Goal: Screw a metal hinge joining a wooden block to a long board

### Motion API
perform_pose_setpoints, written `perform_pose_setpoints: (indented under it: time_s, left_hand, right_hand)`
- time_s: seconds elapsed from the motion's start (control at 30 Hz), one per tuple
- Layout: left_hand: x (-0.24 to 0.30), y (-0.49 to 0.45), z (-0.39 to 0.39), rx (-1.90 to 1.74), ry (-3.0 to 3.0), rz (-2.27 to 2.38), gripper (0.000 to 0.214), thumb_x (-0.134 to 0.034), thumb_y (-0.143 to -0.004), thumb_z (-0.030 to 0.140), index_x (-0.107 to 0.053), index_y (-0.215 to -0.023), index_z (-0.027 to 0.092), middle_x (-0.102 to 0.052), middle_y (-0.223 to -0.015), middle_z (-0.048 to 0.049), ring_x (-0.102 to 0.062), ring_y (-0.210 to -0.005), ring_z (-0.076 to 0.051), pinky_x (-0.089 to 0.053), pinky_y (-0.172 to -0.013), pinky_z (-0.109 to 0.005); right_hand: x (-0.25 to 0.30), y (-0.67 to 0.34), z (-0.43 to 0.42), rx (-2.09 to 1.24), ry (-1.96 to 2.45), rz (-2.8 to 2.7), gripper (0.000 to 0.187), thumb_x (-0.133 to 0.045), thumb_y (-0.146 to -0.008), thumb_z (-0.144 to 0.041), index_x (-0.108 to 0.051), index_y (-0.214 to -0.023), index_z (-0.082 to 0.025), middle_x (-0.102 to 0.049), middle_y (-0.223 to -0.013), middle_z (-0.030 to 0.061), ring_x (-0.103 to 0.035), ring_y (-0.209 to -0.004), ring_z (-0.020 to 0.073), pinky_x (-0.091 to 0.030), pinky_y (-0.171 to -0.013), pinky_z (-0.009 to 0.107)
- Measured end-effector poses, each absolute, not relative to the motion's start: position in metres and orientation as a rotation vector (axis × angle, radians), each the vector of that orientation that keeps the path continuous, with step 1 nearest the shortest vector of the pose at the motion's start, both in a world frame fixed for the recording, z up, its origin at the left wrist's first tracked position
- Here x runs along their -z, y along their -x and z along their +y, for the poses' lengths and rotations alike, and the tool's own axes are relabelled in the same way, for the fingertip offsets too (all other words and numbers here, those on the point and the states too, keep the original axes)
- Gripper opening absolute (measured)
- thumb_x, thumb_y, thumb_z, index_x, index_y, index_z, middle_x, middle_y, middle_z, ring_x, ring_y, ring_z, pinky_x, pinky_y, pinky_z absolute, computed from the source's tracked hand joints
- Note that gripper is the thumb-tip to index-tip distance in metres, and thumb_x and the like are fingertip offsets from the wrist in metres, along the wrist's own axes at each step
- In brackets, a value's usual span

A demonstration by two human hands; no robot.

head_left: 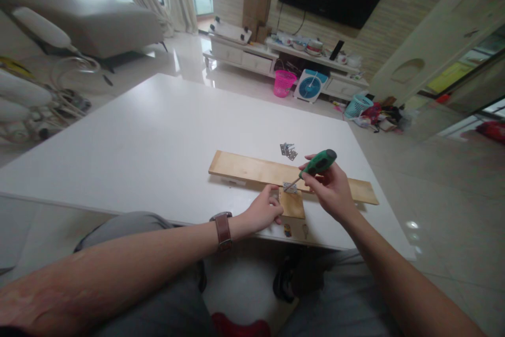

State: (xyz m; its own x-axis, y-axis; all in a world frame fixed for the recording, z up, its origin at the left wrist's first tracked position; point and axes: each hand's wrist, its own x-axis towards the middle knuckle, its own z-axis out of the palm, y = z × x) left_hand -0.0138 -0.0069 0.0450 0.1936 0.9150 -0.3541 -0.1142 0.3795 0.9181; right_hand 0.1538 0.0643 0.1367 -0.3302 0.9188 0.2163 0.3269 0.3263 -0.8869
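My right hand is closed around a screwdriver with a green and black handle. Its shaft slants down to the left, and the tip meets a small metal hinge. The hinge lies where a long wooden board adjoins a short wooden block. My left hand rests at the block's left side, fingers curled, with thumb and index finger near the hinge; whether a screw is pinched there is too small to tell. Beyond the board lies a small pile of hinges and screws.
The white table extends far to the left. Past it stand a low TV cabinet, a pink basket, a box fan and a light blue basket. A grey sofa is at the back left.
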Motion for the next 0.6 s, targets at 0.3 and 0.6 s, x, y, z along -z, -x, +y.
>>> perform_pose_setpoints:
  time_s: [0.3, 0.6]
  left_hand:
    - [-0.0454, 0.0134, -0.0077, -0.894, -0.857, 1.125, 0.05, -0.058, -0.078, 0.003, -0.045, -0.124, 0.018, -0.06, -0.073, 0.0057, -0.064, -0.053, -0.012, -0.047, -0.055, -0.022]
    - [-0.0459, 0.013, -0.0087, -0.901, -0.873, 1.131, 0.05, -0.057, -0.079, 0.002, -0.043, -0.123, 0.02, -0.058, -0.07, 0.0076, -0.063, -0.053, -0.012, -0.047, -0.056, -0.021]
  right_hand:
    - [-0.1372, -0.154, 0.0641, -0.973, 1.116, -1.843, 0.043, -0.074, -0.084, -0.034, -0.062, -0.123, -0.021, -0.075, -0.107, 0.0095, -0.067, -0.077, 0.0186, -0.052, -0.057, 0.029]
    - [-0.1382, -0.1516, 0.0632, -0.966, 1.107, -1.85, 0.037, -0.076, -0.085, -0.038, -0.063, -0.115, -0.021, -0.073, -0.103, 0.0082, -0.065, -0.076, 0.018, -0.052, -0.056, 0.028]
